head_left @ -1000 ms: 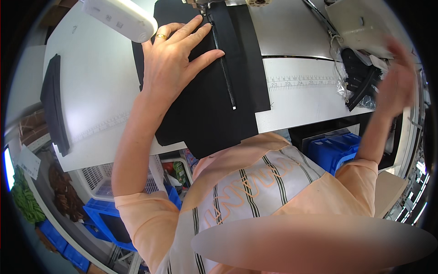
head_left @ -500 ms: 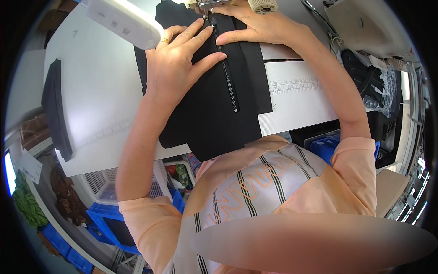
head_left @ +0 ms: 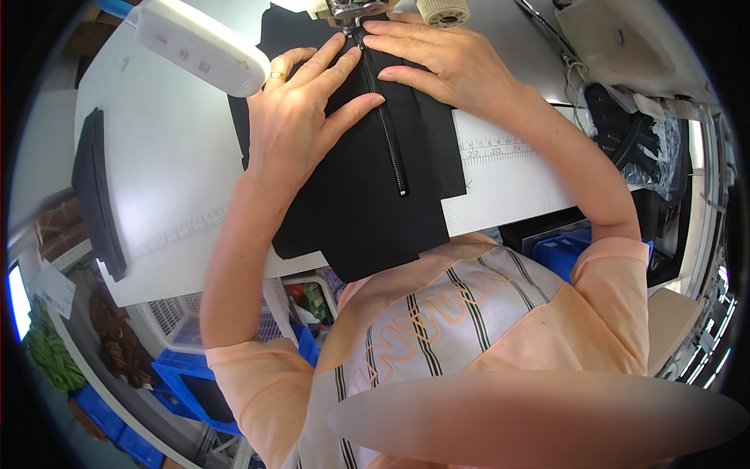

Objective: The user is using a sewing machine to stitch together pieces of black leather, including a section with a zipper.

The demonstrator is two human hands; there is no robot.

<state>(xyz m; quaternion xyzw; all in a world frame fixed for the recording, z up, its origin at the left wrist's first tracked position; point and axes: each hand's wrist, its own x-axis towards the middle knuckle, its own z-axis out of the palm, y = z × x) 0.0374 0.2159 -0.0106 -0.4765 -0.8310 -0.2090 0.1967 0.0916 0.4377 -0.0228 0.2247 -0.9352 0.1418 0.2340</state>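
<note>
A black fabric piece (head_left: 367, 211) with a black zipper (head_left: 388, 141) down its middle lies on the white sewing table (head_left: 172, 172). My left hand (head_left: 301, 117) rests flat on the fabric left of the zipper, fingers spread, a ring on one finger. My right hand (head_left: 437, 62) presses flat on the fabric right of the zipper, fingertips close to the sewing machine's presser foot (head_left: 351, 14) at the top. Both hands hold the cloth down; neither grips it.
A white lamp head (head_left: 203, 47) hangs over the table's upper left. A black fabric stack (head_left: 98, 195) lies at the left table edge. A printed ruler (head_left: 492, 148) runs along the table right of the fabric. Blue crates (head_left: 187, 383) stand below. Dark clutter (head_left: 625, 133) sits at right.
My right hand came in from the far right, where it was raised, and now lies flat on the fabric beside the zipper. My left hand has stayed on the fabric.
</note>
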